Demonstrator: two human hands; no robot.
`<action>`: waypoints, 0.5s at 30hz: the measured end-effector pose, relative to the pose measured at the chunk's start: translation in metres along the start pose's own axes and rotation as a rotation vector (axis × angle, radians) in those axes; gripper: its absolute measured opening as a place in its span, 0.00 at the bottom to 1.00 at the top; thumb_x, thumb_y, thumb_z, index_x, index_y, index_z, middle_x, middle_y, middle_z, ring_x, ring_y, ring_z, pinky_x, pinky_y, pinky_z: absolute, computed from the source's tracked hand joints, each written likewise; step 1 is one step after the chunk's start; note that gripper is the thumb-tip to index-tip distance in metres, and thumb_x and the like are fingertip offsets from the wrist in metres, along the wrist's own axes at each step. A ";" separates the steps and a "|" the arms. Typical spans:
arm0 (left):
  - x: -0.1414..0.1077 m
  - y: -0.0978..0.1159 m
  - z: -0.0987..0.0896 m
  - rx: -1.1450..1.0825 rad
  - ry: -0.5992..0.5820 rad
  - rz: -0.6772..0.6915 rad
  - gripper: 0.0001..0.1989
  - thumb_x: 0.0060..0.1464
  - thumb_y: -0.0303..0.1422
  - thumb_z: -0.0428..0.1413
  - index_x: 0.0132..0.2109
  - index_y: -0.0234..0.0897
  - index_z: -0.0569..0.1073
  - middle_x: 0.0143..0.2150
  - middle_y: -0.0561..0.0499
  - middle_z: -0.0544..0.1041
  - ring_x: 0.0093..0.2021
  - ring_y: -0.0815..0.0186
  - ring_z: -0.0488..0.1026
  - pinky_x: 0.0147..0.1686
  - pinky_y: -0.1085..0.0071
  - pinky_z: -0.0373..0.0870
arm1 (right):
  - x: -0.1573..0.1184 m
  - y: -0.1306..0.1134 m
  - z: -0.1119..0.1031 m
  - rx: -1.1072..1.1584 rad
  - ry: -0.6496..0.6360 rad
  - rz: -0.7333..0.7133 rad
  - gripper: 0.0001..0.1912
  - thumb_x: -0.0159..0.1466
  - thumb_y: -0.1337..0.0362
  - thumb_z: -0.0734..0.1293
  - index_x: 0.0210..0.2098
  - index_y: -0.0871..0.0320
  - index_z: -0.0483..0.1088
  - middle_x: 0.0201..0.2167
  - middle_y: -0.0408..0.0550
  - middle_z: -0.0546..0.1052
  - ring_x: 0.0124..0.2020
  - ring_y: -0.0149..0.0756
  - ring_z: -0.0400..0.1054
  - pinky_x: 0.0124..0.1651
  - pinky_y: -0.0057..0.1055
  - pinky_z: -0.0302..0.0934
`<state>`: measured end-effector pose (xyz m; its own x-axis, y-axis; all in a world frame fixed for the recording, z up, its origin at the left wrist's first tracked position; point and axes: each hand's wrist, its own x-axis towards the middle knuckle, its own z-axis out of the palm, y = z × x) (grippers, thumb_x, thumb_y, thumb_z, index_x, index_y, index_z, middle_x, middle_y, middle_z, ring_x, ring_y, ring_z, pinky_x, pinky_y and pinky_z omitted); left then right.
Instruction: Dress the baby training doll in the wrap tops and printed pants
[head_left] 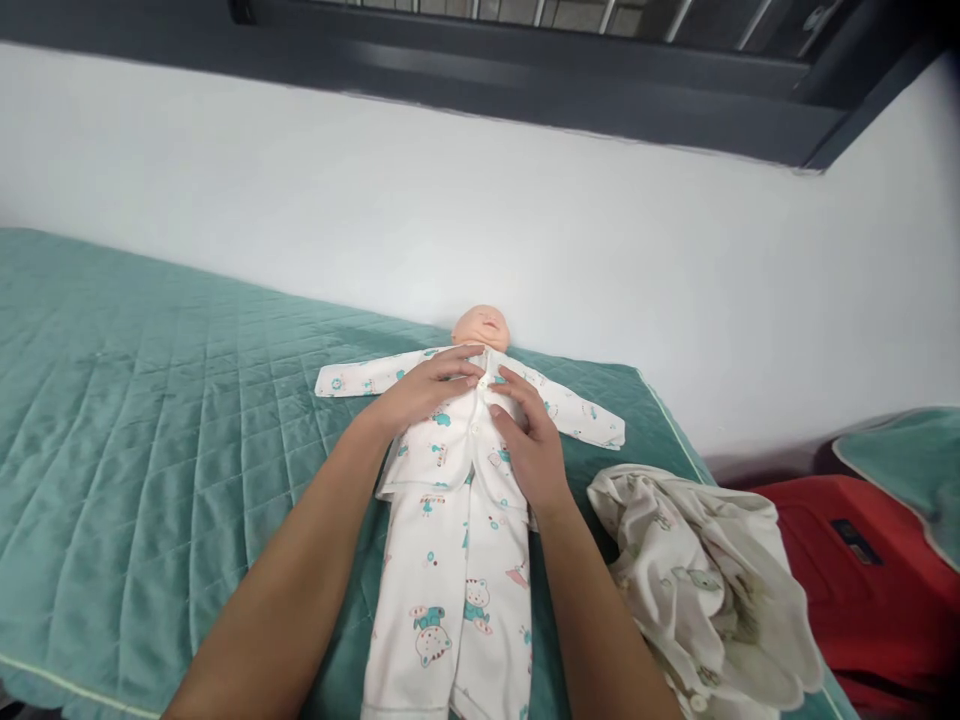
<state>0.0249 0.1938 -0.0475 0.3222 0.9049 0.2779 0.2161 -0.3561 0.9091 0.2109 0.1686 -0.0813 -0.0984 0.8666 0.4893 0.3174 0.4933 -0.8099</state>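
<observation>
Teal quilted fabric makes up the bedspread (187, 430) beneath the baby doll (480, 328), which lies face up with its head just beside the white wall (225, 170); such soft padding would give under a hard push, so light pressure seems wise. Off past the doll's side, nearest the person's right arm, sits a red case (840, 545), well apart from the work. Printed pajama trousers (420, 610) run from the doll's waist toward the person, and their front is best left straight, without a tug. Over them lies the matching long-sleeved pajama top (424, 460), both sleeves spread out from the doll's shoulders; I'd smooth it from the middle outward, so the front edges meet evenly. Between the doll and the case is a crumpled printed cloth (690, 580), best left clear of the right forearm. Both hands are on the doll's chest: the left hand (427, 388) is open, fingers laid across the fabric, a good steadying hold, while the right hand (534, 440) is open too, its fingers loosely bent beside the placket. Smallest are the buttons (475, 430) down the doll's front; fingertips beside them, rather than palms, would best flatten the fabric without twisting it.
</observation>
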 end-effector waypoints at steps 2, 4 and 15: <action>0.000 -0.002 -0.001 0.018 -0.015 0.000 0.10 0.60 0.36 0.53 0.44 0.45 0.79 0.69 0.53 0.63 0.69 0.59 0.58 0.66 0.58 0.58 | -0.001 0.000 0.000 0.003 0.012 0.005 0.11 0.66 0.59 0.64 0.46 0.48 0.73 0.62 0.44 0.68 0.65 0.41 0.58 0.67 0.46 0.52; 0.002 -0.004 -0.002 0.037 -0.017 0.002 0.10 0.59 0.36 0.54 0.44 0.45 0.79 0.69 0.53 0.62 0.69 0.58 0.57 0.66 0.57 0.58 | -0.001 0.000 0.000 -0.001 0.015 0.012 0.11 0.66 0.60 0.64 0.46 0.48 0.74 0.62 0.43 0.68 0.65 0.42 0.58 0.67 0.47 0.52; 0.006 -0.002 -0.001 0.050 -0.020 -0.020 0.08 0.59 0.37 0.55 0.42 0.44 0.77 0.68 0.51 0.63 0.69 0.58 0.57 0.65 0.59 0.60 | 0.002 -0.003 -0.002 0.025 0.009 0.080 0.13 0.67 0.61 0.62 0.46 0.45 0.78 0.61 0.40 0.69 0.64 0.42 0.59 0.67 0.48 0.54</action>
<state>0.0256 0.1996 -0.0471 0.3352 0.9075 0.2532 0.2681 -0.3495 0.8978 0.2114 0.1688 -0.0772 -0.0655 0.9025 0.4257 0.2999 0.4247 -0.8542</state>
